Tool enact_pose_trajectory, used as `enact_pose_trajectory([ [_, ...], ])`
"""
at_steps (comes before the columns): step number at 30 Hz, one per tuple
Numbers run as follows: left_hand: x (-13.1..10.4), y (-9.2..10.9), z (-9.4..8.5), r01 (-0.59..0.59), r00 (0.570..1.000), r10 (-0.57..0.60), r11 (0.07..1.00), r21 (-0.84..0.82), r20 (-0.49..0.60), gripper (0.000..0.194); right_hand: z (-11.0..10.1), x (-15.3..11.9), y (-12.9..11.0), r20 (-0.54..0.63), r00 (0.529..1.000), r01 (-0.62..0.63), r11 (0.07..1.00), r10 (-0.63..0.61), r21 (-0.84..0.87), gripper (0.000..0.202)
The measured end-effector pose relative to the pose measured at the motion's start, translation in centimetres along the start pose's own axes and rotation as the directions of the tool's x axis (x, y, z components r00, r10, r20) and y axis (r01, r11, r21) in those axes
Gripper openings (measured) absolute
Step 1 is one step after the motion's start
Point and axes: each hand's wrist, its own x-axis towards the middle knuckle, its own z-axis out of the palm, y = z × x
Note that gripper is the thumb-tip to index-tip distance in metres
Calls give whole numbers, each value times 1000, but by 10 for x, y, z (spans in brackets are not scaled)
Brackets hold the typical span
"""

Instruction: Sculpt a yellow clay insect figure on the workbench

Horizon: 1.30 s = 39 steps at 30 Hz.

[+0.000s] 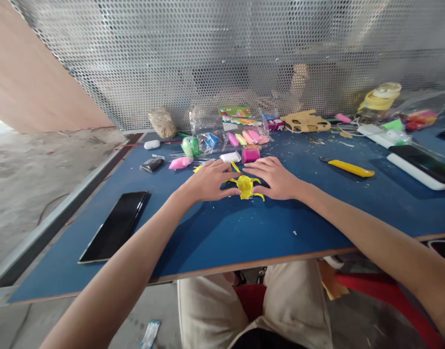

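A yellow modelling-clay figure [245, 187] with a round, dished body and thin curved limbs lies flat on the blue table. From its left side, my left hand [212, 181] reaches in with fingers stretched and thumb tip at the body's edge. My right hand [272, 178] mirrors it on the right, fingers extended and thumb by the right limbs. Whether the thumbs press on the clay I cannot tell. Beyond the fingers are a magenta clay tub [251, 155] and a white clay packet [230, 157]. Part of the figure's left limbs is hidden by my left hand.
A black phone [115, 227] lies at left, near black clay [152, 164] and pink clay [180, 163] packets. Plastic bags of coloured clay [244, 138] stand behind. A yellow utility knife [351, 168] with its blade out lies right. A perforated metal panel [207, 58] closes the back.
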Motion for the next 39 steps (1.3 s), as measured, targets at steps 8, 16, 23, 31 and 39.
enact_pose_trajectory([
  [8,-7,-4,-4,-34,999,36,998,-52,29,56,2,0,-8,79,991,113,989,-105,-96,74],
  [16,-3,-3,5,-72,997,73,996,-61,11,54,5,2,-14,127,987,105,993,-97,-56,89],
  [23,-1,-2,5,-82,997,82,991,-106,-4,50,7,4,-15,141,988,72,995,-62,-66,89],
  [31,-3,-2,4,-71,997,72,994,-85,9,51,10,5,-10,126,991,58,995,-48,-84,85],
  [39,-7,-4,-2,-28,999,24,991,-130,-34,52,10,4,-5,92,995,39,995,-31,-91,77],
])
